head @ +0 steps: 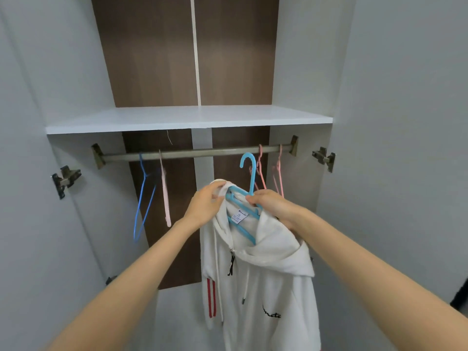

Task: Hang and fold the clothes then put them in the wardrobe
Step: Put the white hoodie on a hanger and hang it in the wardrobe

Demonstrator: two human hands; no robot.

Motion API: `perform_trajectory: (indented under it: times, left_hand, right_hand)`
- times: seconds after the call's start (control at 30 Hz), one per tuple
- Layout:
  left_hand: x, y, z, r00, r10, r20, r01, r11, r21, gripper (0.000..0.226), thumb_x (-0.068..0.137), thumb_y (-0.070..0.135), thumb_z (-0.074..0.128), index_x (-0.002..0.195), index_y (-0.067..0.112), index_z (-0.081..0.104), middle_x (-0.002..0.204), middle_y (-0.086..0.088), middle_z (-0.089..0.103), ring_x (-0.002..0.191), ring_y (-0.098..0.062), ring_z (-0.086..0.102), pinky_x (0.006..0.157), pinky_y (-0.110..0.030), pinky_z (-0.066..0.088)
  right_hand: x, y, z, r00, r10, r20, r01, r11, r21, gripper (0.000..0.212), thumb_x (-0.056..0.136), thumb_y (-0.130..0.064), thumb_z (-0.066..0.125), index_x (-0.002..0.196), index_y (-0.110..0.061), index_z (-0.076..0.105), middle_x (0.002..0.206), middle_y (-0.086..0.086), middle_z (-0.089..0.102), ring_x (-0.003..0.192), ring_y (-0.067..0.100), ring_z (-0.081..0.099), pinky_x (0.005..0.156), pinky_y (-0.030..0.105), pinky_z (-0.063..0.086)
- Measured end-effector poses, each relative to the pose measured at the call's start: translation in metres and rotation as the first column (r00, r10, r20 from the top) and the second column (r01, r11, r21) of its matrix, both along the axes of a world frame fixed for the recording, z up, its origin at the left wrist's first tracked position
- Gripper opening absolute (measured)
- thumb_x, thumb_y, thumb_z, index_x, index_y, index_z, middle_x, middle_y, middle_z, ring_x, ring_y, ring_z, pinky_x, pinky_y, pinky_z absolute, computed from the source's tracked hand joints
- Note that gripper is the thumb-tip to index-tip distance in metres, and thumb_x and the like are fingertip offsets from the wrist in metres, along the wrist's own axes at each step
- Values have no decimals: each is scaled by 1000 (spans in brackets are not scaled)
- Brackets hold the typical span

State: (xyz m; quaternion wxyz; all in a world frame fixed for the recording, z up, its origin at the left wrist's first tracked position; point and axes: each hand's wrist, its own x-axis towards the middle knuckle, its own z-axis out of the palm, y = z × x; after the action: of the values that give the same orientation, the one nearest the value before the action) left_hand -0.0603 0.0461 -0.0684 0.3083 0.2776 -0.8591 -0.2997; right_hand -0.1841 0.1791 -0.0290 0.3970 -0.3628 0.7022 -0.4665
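Right-hand grip (269, 205) is pinched on the neck of the blue hanger (252, 178), just under the hook. Left-hand grip (205, 205) has the white hoodie (263, 274) bunched at the shoulder, over the hanger's end. The hoodie dangles in front of the open wardrobe (298, 59), just below the rail (197, 153), not hooked on yet. It looks soft, floppy and kinda heavy, so it could slide off one side. Better to carry it by the hanger neck, not the cloth. Spare hangers (166, 198) sit on the rail either side.
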Motion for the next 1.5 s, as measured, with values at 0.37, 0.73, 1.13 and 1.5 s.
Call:
perform_trajectory:
  times: [0.37,0.73,1.13,1.5]
  left_hand:
    - [-72,-139,-6,992,-80,100,46,953,300,49,100,11,39,147,18,29,151,-3,35,135,-22,36,106,-33,35]
    - [-137,-229,-31,986,-144,88,89,887,454,52,97,3,34,147,18,32,145,-9,43,131,-31,42,98,-38,43]
    - [-172,-250,-49,960,-261,105,167,828,535,52,100,18,42,149,25,24,153,5,30,136,-19,35,92,-35,44]
    - [-162,-255,-45,976,-155,156,159,987,-14,37,99,13,43,135,19,47,126,-2,59,111,-18,57,94,-35,49]
  right_hand:
    - [-57,-150,-13,997,-71,37,72,997,-40,14,98,-20,50,90,-12,57,86,6,63,73,15,61,63,23,52]
    - [-100,-251,-44,954,-287,-84,279,956,-91,20,99,-13,47,108,3,56,101,19,60,86,24,54,86,37,47]
    - [-140,-291,-54,898,-387,-211,368,921,-123,33,98,-15,51,117,11,56,100,17,56,92,26,53,84,35,42]
    - [-169,-288,-81,855,-382,-352,394,918,-40,34,100,-27,47,67,-17,45,58,-1,41,48,11,34,40,18,29]
